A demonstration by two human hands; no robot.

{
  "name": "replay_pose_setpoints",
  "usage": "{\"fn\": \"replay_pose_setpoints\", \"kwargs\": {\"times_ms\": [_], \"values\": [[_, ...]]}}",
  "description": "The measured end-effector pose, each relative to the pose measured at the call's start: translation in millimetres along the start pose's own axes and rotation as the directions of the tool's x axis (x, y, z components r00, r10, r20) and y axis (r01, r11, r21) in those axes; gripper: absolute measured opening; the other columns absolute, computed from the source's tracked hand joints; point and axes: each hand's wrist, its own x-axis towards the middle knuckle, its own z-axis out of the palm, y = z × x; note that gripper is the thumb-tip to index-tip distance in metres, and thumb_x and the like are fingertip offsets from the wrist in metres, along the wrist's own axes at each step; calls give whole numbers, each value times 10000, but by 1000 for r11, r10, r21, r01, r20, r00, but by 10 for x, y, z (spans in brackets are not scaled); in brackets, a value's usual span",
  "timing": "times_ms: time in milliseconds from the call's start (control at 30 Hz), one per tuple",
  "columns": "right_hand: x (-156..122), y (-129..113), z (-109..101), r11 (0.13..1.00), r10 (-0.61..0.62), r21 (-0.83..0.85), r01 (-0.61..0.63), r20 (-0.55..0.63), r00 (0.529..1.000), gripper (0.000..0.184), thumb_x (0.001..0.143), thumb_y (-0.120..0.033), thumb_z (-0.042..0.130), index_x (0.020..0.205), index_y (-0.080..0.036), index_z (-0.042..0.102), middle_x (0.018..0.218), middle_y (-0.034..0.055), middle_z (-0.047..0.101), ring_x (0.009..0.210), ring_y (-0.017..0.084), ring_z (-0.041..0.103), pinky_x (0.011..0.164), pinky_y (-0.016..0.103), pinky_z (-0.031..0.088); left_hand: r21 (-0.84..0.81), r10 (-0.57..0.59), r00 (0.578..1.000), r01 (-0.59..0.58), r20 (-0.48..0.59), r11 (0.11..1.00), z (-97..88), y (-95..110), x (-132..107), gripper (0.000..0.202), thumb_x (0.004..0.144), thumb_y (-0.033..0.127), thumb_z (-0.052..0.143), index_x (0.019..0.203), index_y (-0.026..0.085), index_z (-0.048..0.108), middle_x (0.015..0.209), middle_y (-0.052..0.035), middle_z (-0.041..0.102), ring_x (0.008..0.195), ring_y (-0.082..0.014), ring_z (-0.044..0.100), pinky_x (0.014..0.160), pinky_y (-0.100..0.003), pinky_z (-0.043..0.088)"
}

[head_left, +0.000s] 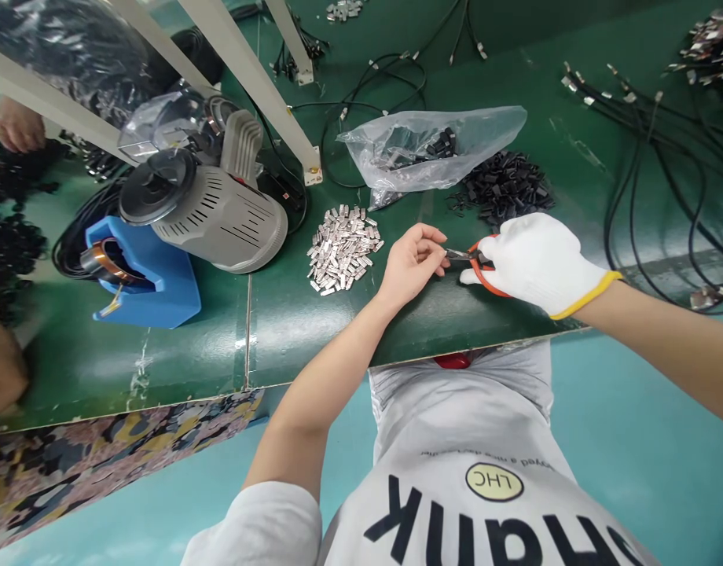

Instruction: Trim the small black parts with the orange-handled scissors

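Note:
My left hand (412, 263) is bare, its fingers pinched on a small part I cannot make out, right at the tip of a pair of orange-handled pliers (478, 261). My right hand (535, 261) wears a white glove with a yellow cuff and is closed round the pliers' handles. Both hands rest over the green table (314, 338) near its front edge. A heap of small silver metal shells (343, 248) lies just left of my left hand. Behind my right hand sits a pile of small black plastic pieces (503, 187).
A clear plastic bag (432, 145) with black parts lies behind the piles. A grey machine (217, 200) and a blue tape holder (141, 279) stand at the left. Black cables (662, 149) spread at right. Another person's hands (13, 126) show at far left.

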Motion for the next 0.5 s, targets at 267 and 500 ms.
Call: {"fn": "replay_pose_setpoints", "kwargs": {"times_ms": [267, 500], "values": [[9, -22, -9, 998, 45, 35, -47, 48, 998, 604, 1042, -552, 291, 882, -107, 667, 735, 186, 646, 711, 253, 545, 673, 368, 107, 18, -30, 999, 30, -31, 999, 12, -22, 1, 199, 833, 209, 693, 991, 182, 575, 707, 22, 681, 611, -108, 677, 617, -226, 549], [7, -26, 99, 994, 98, 41, -100, 37, 994, 665, 1025, -635, 253, 893, -144, 681, 722, 145, 650, 683, 262, 567, 663, 361, 151, -59, -68, 997, 65, -40, 996, -2, -1, 14, 217, 795, 229, 702, 976, 177, 594, 686, 13, 698, 548, -106, 643, 582, -235, 524]]}}
